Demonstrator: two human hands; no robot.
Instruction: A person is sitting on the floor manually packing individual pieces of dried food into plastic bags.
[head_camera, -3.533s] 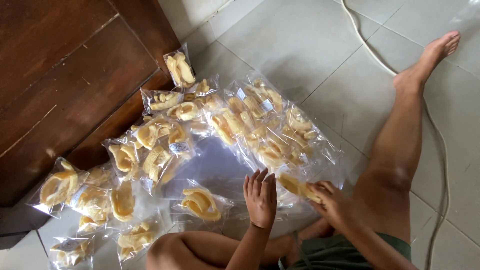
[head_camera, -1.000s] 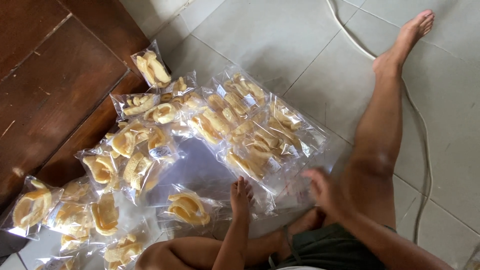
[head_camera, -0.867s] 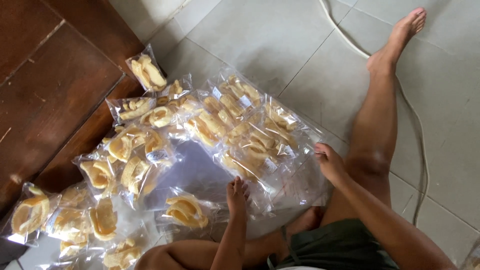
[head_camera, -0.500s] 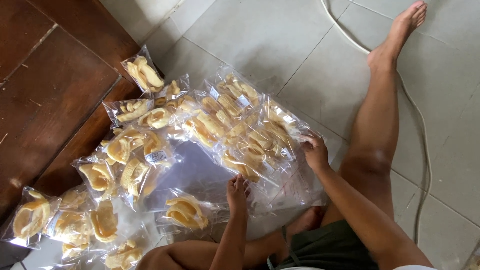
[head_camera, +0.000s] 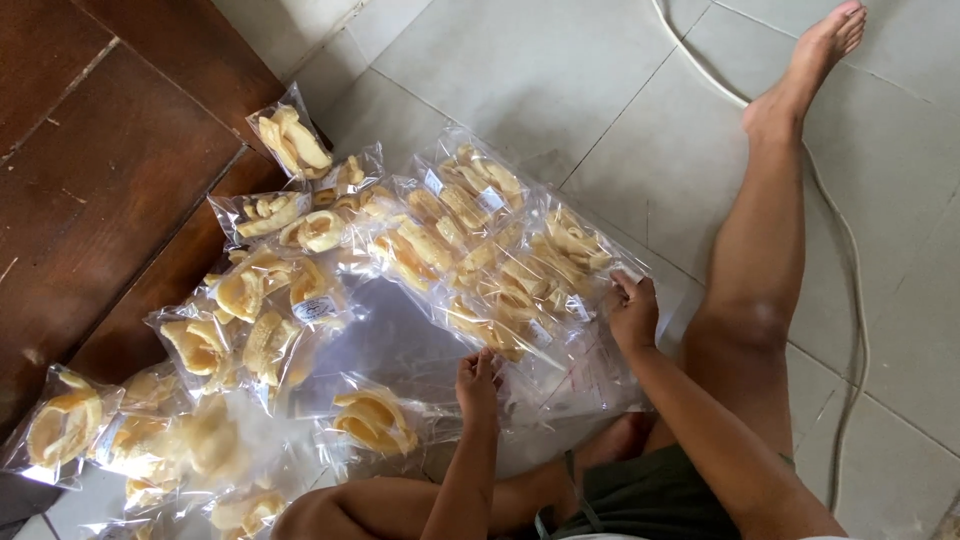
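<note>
So our right hand (head_camera: 632, 312) pinches the clear bag's (head_camera: 560, 300) edge at its 3 o'clock end; the bag runs 10-to-4, and our left hand (head_camera: 478, 372), fingers curled, rests empty on it at 6.

Snack packets (head_camera: 470, 250) lie on the tiled floor (head_camera: 540, 70) (wooden step (head_camera: 110, 170) to their left).

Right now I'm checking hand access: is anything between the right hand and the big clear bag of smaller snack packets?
Nothing visible: the right hand already touches the edge of the big clear bag. The left hand rests at its near edge.
</note>
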